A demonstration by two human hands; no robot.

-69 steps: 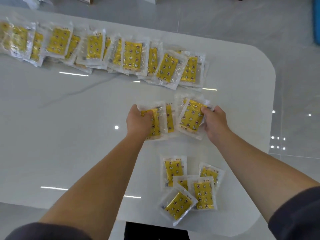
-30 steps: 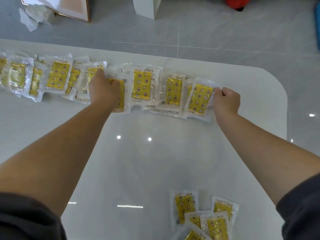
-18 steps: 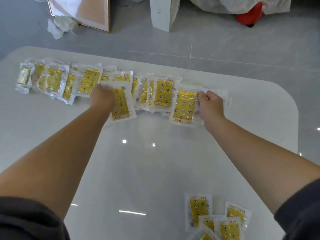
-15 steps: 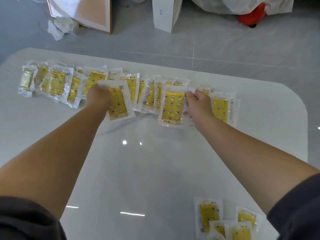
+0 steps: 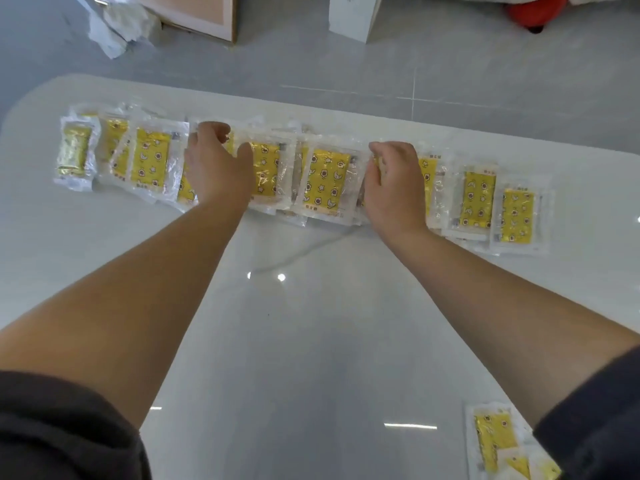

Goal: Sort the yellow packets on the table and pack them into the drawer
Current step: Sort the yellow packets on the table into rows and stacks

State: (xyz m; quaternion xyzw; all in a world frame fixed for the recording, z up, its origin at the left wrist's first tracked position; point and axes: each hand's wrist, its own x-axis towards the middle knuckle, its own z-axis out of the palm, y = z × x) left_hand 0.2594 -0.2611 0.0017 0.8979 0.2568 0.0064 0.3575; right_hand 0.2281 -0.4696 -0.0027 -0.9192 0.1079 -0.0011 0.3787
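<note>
A plain indoor room: grey tiled floor [image 5: 450, 64], glossy white table [image 5: 311, 341], white box [image 5: 353, 15] standing behind.

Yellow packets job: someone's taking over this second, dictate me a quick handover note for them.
Left hand: lies on the row of packets, fingers curled; cannot tell if it grips one.
Right hand: the same, further right along the row.
Packets: the overlapping row runs along the far edge of the table; a small pile sits at the near right corner.
Done: nothing visibly packed; the drawer is not in view.
Left: sort the row and the pile, then pack everything into the drawer.
</note>
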